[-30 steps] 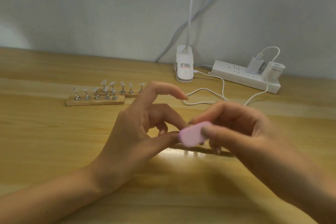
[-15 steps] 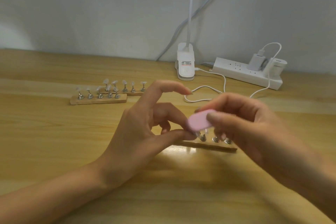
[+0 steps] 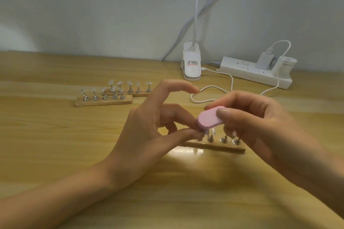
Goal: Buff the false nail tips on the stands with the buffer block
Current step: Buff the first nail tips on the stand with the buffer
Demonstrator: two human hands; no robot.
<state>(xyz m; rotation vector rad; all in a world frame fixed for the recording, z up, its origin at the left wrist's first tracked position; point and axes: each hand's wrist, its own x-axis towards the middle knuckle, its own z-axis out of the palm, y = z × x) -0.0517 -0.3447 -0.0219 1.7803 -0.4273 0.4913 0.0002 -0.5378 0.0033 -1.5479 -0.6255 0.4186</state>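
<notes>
My right hand (image 3: 260, 126) pinches a pink buffer block (image 3: 209, 118) between thumb and fingers, just above the left end of the near wooden stand (image 3: 223, 148). That stand carries several metal pegs; the nail tip under the block is mostly hidden. My left hand (image 3: 154, 128) pinches the leftmost peg of this stand between thumb and middle finger, with the index finger raised and curved. Two more wooden stands, the front one (image 3: 104, 102) and the back one (image 3: 138, 95), hold several clear nail tips at the middle left of the table.
A white clip lamp base (image 3: 191, 67) stands at the back by the wall. A white power strip (image 3: 255, 72) with plugged chargers lies at the back right. A white cable (image 3: 210, 95) loops across the wooden table (image 3: 46, 145) behind my hands.
The buffer block has lifted and tilted in my right hand, uncovering the pegs of the near stand. My left hand keeps its pinch at the stand's left end.
</notes>
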